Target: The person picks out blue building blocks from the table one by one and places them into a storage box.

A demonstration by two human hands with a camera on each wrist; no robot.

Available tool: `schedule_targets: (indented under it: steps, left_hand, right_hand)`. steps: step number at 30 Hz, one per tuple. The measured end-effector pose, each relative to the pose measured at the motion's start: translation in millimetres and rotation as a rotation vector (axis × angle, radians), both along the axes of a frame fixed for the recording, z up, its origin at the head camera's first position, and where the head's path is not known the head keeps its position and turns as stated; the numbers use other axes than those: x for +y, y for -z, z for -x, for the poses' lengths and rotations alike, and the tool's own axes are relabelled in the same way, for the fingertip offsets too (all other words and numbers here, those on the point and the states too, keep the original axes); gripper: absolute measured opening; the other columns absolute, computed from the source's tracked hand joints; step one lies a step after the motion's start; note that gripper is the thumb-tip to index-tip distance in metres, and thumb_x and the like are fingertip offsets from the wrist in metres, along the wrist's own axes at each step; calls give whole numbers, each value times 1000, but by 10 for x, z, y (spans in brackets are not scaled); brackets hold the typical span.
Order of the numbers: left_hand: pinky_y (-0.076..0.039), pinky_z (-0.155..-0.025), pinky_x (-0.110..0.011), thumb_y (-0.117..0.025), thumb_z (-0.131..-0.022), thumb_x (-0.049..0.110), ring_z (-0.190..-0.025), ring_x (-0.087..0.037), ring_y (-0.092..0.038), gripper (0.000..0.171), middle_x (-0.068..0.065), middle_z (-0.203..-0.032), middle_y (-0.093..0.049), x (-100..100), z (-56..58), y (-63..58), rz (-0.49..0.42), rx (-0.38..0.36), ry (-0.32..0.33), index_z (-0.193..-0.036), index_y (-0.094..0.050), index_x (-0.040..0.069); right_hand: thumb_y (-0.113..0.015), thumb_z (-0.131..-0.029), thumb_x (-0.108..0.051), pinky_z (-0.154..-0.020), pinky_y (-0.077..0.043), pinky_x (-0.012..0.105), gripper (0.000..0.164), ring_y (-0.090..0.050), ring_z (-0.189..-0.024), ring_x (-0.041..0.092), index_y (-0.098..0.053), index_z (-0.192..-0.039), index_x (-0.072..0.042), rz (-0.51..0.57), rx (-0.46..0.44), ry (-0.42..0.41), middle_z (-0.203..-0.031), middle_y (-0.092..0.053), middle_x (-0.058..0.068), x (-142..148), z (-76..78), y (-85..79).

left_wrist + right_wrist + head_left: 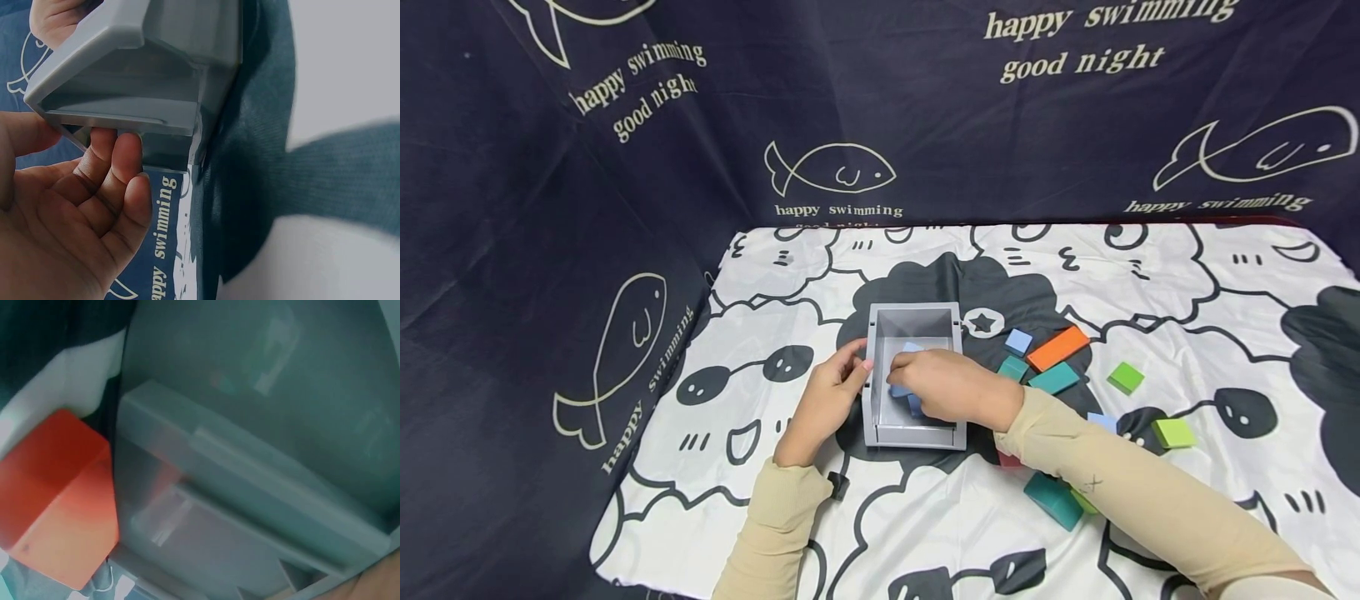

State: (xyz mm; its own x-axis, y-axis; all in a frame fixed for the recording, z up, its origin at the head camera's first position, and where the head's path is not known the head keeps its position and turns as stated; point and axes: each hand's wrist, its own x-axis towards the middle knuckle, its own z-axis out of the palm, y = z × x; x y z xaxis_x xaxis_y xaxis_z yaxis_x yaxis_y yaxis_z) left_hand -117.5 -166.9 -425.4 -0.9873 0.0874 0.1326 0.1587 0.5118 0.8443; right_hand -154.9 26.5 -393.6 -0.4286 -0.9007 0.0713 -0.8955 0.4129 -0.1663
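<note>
A grey plastic box (914,436) stands on the cloth before me. My left hand (829,396) grips its left wall, thumb over the rim and fingers outside; the left wrist view shows those curled fingers (128,153) under the rim. Reaching into the box from the right, my right hand (947,382) has bent fingers and pinches a blue block (898,390); the fingers partly cover it. Other blue blocks (914,406) lie near it on the box floor. In the right wrist view a red block (59,500) sits beside the box wall (250,469).
Right of the box lie an orange block (1058,348), teal blocks (1054,379), a light-blue block (1018,342) and green blocks (1126,377). Another teal block (1054,500) is by my right sleeve. A dark fabric wall (1022,150) closes the back and left sides.
</note>
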Motion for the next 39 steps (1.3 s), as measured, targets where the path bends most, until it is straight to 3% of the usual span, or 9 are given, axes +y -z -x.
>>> schedule_targets:
  steps: [39]
  left_hand:
    - [-42,-55,-28,-54,-98,20,-63,-13,-50,36,-4,-76,-55,3,-7,-3,-21,-24,-2,-131,-54,5]
  right_hand:
    - [-63,-71,7,-60,-51,31,32,-52,-66,10,-72,-94,-13,-27,22,50,-90,-60,-3,20,-25,28]
